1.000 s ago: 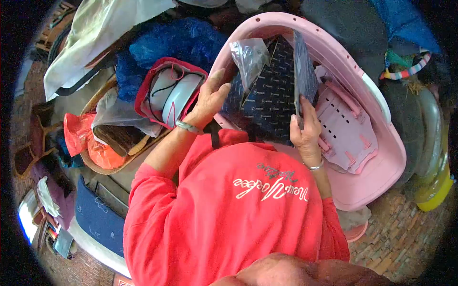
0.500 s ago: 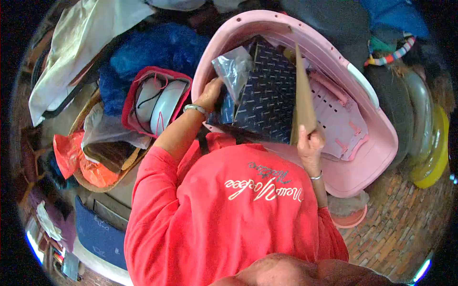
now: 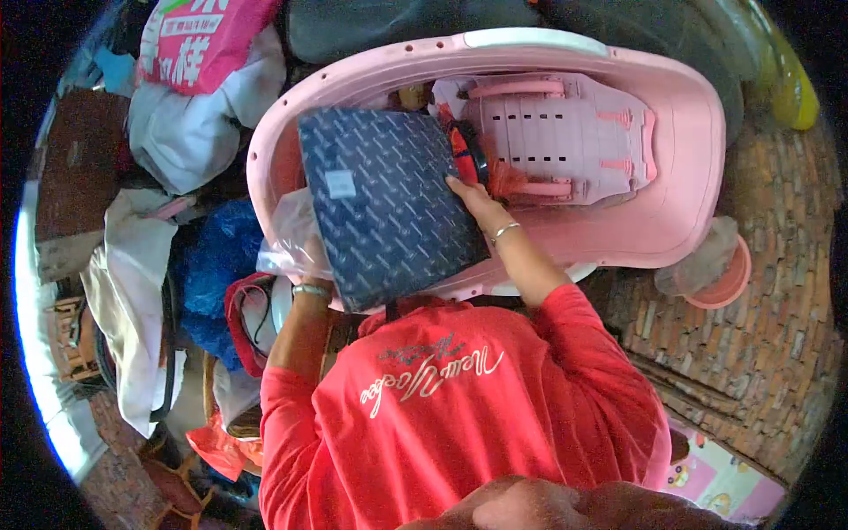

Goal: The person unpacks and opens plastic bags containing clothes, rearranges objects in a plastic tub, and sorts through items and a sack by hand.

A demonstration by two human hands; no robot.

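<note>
A dark blue patterned box (image 3: 389, 199) with a small pale label lies over the left end of a pink plastic tub (image 3: 654, 221). My right hand (image 3: 478, 205) grips the box's right edge, fingers closed on it. At the box's lower left side is my left hand (image 3: 316, 261), partly behind clear plastic (image 3: 291, 231); its fingers are mostly hidden. Inside the tub, right of the box, lie a red and black item (image 3: 465, 152) and a pink slotted plastic insert (image 3: 556, 137).
On the left are a blue plastic bag (image 3: 216, 256), a red-rimmed bag (image 3: 243, 322), a white cloth (image 3: 132, 309) and an orange bag (image 3: 221, 446). A pink and white sack (image 3: 208, 53) is at the upper left. A pink basin (image 3: 729, 283) stands on the brick floor (image 3: 751, 344).
The view has turned, so the tub now lies more level. The box is turned with a broad patterned face upward, and the flap seen raised earlier no longer stands up. My right hand has shifted onto the box's edge.
</note>
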